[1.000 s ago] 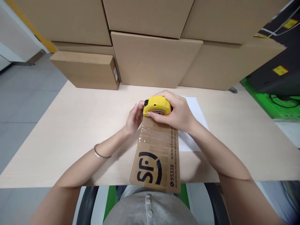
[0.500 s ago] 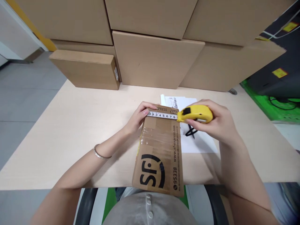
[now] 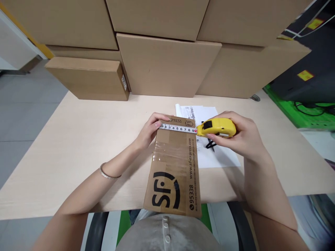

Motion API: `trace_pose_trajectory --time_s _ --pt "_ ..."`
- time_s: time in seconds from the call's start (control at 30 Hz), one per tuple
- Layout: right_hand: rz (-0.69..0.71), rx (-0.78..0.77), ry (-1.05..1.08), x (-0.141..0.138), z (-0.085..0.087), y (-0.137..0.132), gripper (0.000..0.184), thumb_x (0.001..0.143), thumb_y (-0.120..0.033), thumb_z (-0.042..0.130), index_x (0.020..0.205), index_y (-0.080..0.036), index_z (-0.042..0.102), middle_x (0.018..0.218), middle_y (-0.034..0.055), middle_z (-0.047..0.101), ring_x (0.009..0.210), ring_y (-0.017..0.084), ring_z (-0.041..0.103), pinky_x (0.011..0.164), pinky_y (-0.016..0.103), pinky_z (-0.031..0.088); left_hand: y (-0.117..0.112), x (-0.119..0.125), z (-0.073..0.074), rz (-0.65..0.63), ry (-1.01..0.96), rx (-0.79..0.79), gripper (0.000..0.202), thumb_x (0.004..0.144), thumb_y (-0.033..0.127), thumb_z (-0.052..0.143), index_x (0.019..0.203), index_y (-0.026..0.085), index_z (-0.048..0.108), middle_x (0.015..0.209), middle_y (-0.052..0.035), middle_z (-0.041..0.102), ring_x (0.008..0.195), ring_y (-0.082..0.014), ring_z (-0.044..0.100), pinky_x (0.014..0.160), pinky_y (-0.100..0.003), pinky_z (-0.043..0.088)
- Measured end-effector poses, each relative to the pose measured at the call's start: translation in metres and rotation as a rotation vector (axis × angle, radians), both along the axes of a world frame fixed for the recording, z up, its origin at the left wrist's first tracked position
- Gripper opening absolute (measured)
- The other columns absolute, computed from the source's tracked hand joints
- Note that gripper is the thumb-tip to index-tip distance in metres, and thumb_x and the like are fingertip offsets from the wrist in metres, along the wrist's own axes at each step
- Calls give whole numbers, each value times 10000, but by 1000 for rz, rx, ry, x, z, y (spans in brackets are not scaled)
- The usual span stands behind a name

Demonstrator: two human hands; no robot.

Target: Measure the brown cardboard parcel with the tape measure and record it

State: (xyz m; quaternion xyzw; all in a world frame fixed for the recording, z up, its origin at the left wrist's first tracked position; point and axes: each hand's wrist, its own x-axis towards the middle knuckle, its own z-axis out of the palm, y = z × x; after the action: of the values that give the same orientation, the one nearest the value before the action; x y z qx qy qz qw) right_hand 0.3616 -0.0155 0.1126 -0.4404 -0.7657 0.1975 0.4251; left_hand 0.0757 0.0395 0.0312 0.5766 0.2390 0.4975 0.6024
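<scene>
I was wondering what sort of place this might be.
Probably an office or stockroom workspace: large cardboard boxes stand stacked along the back of a pale desk, and a yellow tape measure is drawn out across an SF-printed carton.

1. A pale wood-toned tabletop [image 3: 52, 170] spreads across the view, with soft shadows on it under even light.
2. Large cardboard boxes [image 3: 167, 66], stacked in two visible rows, rise like a wall along its far edge.
3. At left lies a grey tiled floor [image 3: 28, 120] with thin seams, below a white panel [image 3: 15, 43] and a yellow strip [image 3: 47, 52].
4. At right, dark equipment [image 3: 295, 82] with yellow labels stands by a green surface [image 3: 309, 123].
5. Dark curved chair arms [image 3: 97, 230] show at the near edge.
</scene>
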Motion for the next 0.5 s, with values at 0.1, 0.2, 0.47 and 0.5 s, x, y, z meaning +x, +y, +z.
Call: trace_pose_trajectory --time_s 0.1,0.2,0.47,0.5 --pt "30 79 -70 -12 10 2 283 816 -445 881 1011 -341 703 906 3 758 705 228 677 607 382 517 -4 3 0 9 -10 -10 284 910 559 665 1032 305 704 1210 -50 769 1138 -289 713 1000 -511 574" --pt "54 139 -198 -39 15 6 321 874 -526 816 1070 -307 687 973 20 779 778 241 723 659 377 539 -7 5 -1 31 -46 6 443 990 669 476 1076 311 722 1279 -56 762 1280 -301 674 1121 -557 522" --pt "-19 89 -32 -51 -2 15 459 826 -608 838 1119 -307 651 1102 69 788 994 307 753 871 482 603 -36 -41 -13 300 193 584 883 942 872 251 1604 329 466 1651 -104 500 1578 -344 403 1341 -596 243" --pt "-71 51 89 -45 -9 19 473 832 -622 827 1133 -311 638 1115 69 783 1015 300 751 892 486 609 -49 -47 -13 326 219 682 981 865 947 307 1613 330 457 1633 -118 501 1554 -369 426 1333 -616 262"
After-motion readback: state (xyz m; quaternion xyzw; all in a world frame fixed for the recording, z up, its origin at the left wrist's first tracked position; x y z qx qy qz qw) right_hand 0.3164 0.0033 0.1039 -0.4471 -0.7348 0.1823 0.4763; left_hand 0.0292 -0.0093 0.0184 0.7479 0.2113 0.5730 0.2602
